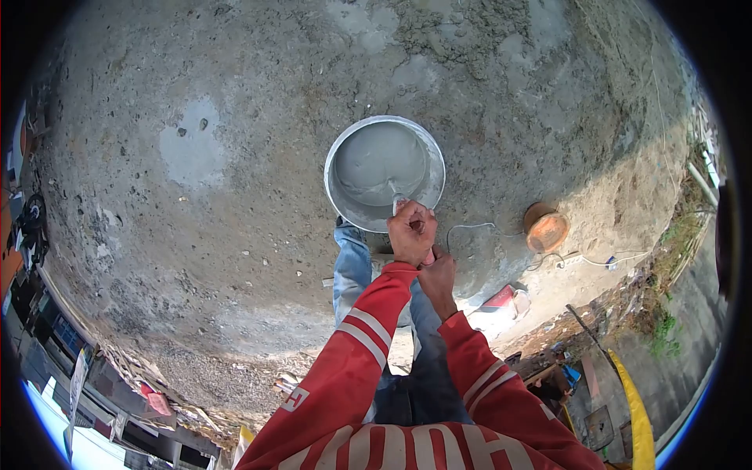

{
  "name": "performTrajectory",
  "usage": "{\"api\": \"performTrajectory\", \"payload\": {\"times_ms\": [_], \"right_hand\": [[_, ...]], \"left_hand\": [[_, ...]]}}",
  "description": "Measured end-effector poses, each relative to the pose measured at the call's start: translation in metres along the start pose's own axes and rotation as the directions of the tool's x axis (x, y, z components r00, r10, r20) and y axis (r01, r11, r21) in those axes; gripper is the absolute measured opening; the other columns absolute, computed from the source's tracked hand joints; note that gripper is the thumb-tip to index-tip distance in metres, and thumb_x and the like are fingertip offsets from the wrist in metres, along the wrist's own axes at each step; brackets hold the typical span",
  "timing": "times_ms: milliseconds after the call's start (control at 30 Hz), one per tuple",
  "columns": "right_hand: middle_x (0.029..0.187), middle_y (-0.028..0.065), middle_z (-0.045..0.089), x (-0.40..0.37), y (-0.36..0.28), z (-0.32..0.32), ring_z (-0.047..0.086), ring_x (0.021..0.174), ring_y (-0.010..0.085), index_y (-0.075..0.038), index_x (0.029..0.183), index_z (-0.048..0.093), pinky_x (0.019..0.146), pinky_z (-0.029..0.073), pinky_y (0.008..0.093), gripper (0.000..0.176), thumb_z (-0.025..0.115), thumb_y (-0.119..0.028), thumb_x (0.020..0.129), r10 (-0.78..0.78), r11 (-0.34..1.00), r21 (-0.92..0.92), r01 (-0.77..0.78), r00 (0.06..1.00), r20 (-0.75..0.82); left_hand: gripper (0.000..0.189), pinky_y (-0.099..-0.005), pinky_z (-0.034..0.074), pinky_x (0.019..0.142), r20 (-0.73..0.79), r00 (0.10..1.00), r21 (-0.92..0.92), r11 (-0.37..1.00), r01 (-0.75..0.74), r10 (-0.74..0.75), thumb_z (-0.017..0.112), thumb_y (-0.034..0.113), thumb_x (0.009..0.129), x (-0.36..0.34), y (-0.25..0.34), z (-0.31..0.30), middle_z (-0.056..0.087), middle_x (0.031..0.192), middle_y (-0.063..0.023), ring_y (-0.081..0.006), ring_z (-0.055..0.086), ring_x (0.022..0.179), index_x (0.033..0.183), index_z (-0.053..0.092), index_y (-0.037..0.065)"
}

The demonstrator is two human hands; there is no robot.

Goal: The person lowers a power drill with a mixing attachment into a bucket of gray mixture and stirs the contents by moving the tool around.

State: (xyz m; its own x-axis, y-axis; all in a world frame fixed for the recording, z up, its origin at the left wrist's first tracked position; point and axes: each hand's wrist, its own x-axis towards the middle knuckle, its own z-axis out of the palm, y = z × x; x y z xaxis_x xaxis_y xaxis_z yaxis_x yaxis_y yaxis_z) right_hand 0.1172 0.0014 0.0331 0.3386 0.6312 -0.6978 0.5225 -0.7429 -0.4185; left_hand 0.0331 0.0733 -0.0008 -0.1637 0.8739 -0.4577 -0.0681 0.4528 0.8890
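Note:
A round, pale-rimmed bucket (332,160) stands on the ground, holding smooth grey wet cement (381,153). My left hand (413,231) is closed in a fist above the bucket's near rim, around a cement-coated rod (398,203) whose lower end dips into the mix. Just below and to the right, my right hand (437,276) is also closed, by the near end of the same rod. Fingers and forearms hide most of its handle, so its exact kind does not show.
Rough ground carries a wet patch (192,145) at left. An orange-brown round object (547,231) stands at right, with a thin cable (474,225) running nearby. A red box-like object (498,298) lies closer. Debris and a yellow strip (633,399) are at lower right.

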Motion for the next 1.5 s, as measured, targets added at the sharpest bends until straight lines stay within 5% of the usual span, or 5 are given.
{"api": "performTrajectory", "payload": {"times_ms": [333,500,900,1000,1500], "right_hand": [[0.089,0.0219,0.076,-0.003,-0.038,-0.010,0.073,0.090,0.0452,-0.005,0.098,0.075,0.081,0.056,0.0537,0.037,0.080,-0.035,0.077,0.007,0.976,-0.217,0.012,0.996,0.087],[0.095,0.0199,0.077,-0.016,-0.052,0.038,0.074,0.093,0.0431,-0.007,0.105,0.075,0.083,0.057,0.0505,0.045,0.082,-0.041,0.076,0.082,0.997,-0.026,-0.079,0.991,0.107],[0.106,0.0075,0.065,-0.005,0.043,0.030,0.064,0.087,0.0190,0.001,0.126,0.063,0.079,0.054,0.0343,0.046,0.072,-0.022,0.088,-0.292,0.935,0.331,0.123,0.797,0.529],[0.090,0.0059,0.068,0.059,0.025,0.009,0.064,0.081,0.0152,0.005,0.109,0.071,0.075,0.051,0.0310,0.032,0.066,-0.024,0.096,0.032,0.904,0.412,-0.115,0.979,0.203],[0.085,0.0068,0.066,0.139,0.002,0.133,0.068,0.075,0.0187,-0.002,0.118,0.066,0.062,0.056,0.0369,0.038,0.072,-0.033,0.096,0.402,0.757,0.129,-0.641,0.611,0.682]], "left_hand": [[0.007,-0.0264,0.054,0.073,-0.046,0.993,-0.112,0.988,0.102,-0.107,0.066,0.003,0.094,-0.010,-0.008,-0.029,0.068,0.090,-0.0063,-0.0097,0.064,0.081,0.098,0.061,-0.001],[0.068,-0.0398,0.050,0.099,-0.220,0.920,0.087,0.933,0.349,-0.324,0.085,0.022,0.080,-0.024,-0.010,-0.067,0.062,0.125,-0.0173,-0.0264,0.062,0.110,0.134,0.052,-0.003],[0.092,-0.0351,0.057,0.088,0.120,0.841,-0.182,0.821,0.541,-0.527,0.079,0.001,0.068,-0.055,-0.014,-0.106,0.060,0.124,-0.0114,-0.0227,0.063,0.108,0.149,0.036,0.001],[0.095,-0.0366,0.055,0.096,0.107,0.864,-0.152,0.851,0.502,-0.491,0.080,0.005,0.072,-0.070,-0.027,-0.105,0.063,0.128,-0.0140,-0.0235,0.064,0.112,0.154,0.034,-0.004],[0.105,-0.0441,0.050,0.106,-0.013,0.854,0.083,0.851,0.519,-0.520,0.079,0.010,0.070,-0.093,-0.041,-0.092,0.059,0.135,-0.0249,-0.0369,0.062,0.122,0.159,0.025,-0.002]]}}
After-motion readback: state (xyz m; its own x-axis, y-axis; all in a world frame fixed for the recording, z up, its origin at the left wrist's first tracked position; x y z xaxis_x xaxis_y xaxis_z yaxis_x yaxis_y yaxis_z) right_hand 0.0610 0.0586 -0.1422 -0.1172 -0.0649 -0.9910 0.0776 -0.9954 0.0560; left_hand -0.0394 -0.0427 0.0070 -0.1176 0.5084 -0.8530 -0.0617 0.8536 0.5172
